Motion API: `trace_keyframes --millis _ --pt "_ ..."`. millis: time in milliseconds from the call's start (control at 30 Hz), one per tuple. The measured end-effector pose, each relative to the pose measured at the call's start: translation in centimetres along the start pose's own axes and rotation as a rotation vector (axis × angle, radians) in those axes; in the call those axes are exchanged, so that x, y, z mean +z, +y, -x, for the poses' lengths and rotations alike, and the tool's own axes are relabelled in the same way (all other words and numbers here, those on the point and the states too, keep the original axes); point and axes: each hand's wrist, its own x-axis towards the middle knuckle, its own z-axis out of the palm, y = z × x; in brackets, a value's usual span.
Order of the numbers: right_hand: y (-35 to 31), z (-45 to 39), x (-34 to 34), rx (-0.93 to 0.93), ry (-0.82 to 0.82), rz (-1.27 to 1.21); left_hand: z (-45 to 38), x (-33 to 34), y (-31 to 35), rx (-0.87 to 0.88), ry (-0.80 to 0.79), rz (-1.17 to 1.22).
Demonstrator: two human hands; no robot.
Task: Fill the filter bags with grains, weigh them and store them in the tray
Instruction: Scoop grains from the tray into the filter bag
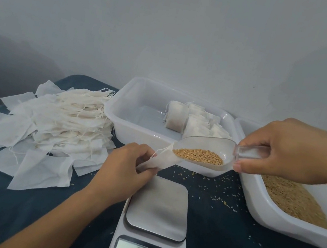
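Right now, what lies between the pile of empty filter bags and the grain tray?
In the head view: the digital scale, with the left hand gripping a filter bag above it.

The scale (pixel 153 226) had a brushed, matt metal platform on a glossy white plastic body. The scoop (pixel 208 150) was clear, shiny plastic, the trays (pixel 116 114) smooth translucent white plastic. The filter bags (pixel 49 126) looked like thin, matt fibrous cloth.

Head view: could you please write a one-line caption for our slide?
Right hand tips a clear scoop of grain into a filter bag held by the left hand above the scale.
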Motion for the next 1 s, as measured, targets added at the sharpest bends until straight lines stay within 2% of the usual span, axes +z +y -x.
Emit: trace_keyframes --millis 533,833,1000 --pt "1.3 0.2 1.0 -0.006 0.043 -0.068 0.0 0.0 0.1 -0.026 0.008 0.07" --pt "4.3 0.8 6.5 -0.013 0.219 -0.432 0.1 0.1 0.6 -0.059 -0.009 0.16" --pt "2.2 0.2 10.3 -0.003 0.338 -0.677 0.2 0.2 0.8 -0.067 -0.072 0.261"
